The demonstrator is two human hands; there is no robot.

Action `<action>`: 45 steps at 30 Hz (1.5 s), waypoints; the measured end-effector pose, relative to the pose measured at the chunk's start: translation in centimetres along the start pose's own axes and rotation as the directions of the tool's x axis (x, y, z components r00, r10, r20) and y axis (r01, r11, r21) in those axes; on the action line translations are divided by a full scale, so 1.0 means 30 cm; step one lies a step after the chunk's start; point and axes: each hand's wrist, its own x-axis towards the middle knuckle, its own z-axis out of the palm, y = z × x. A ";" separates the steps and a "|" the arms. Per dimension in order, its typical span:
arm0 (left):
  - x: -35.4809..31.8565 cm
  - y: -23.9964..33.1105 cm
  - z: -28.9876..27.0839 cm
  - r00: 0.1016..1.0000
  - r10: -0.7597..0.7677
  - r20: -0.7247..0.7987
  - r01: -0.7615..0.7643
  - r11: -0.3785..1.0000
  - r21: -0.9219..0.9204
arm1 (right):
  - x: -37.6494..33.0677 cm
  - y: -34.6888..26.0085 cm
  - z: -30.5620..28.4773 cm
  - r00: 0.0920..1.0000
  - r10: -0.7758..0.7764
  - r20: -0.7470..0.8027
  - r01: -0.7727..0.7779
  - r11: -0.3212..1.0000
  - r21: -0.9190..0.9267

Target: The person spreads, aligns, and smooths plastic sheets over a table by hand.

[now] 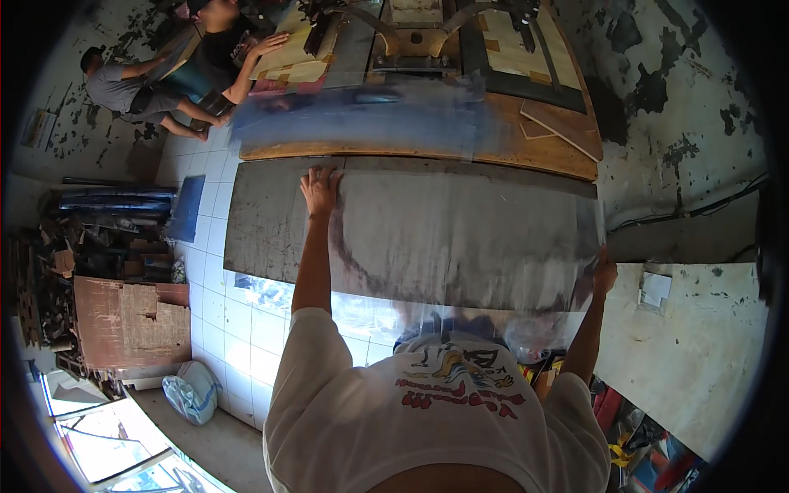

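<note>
A clear plastic sheet [468,238] lies over the dark grey board [263,214] in front of me, and its near edge hangs past the board toward my shirt. My left hand [320,191] rests near the sheet's far left corner, fingers apart and pressed down. At the right end of the board, my right hand [606,271] is closed on the sheet's side edge; its fingertips are partly hidden.
Beyond the board, bluish clear plastic [370,115] lies on a wooden table [526,156] under a metal press [415,41]. Another person [222,49] reaches over the table's left; a second person [131,86] is behind. A pale panel [682,345] stands right.
</note>
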 end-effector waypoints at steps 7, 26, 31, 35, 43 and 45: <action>0.062 0.007 0.061 0.997 -0.032 0.066 0.035 0.998 -0.045 | 0.001 -0.025 -0.019 1.000 0.025 -0.015 -0.024 1.000 0.005; -0.396 0.810 -0.190 0.760 0.317 0.568 -0.230 0.948 -0.220 | 0.001 -0.043 -0.020 0.996 -0.090 0.014 0.088 0.990 0.109; -0.283 0.757 -0.106 0.819 0.342 0.460 -0.254 0.936 -0.242 | 0.035 -0.067 0.029 0.984 -0.134 -0.119 0.153 0.973 0.170; -0.312 0.593 -0.115 0.899 0.206 0.387 -0.197 0.978 -0.061 | 0.034 -0.028 0.025 0.986 -0.095 -0.137 0.103 0.993 0.049; -0.408 0.110 -0.377 0.832 -0.489 0.261 0.459 0.872 0.170 | -0.088 0.055 -0.044 0.995 -0.093 0.020 0.092 0.996 0.021; -0.414 0.024 -0.347 0.893 -0.450 -0.002 0.444 0.880 0.170 | -0.080 0.096 -0.017 0.973 -0.219 -0.072 0.221 0.975 0.023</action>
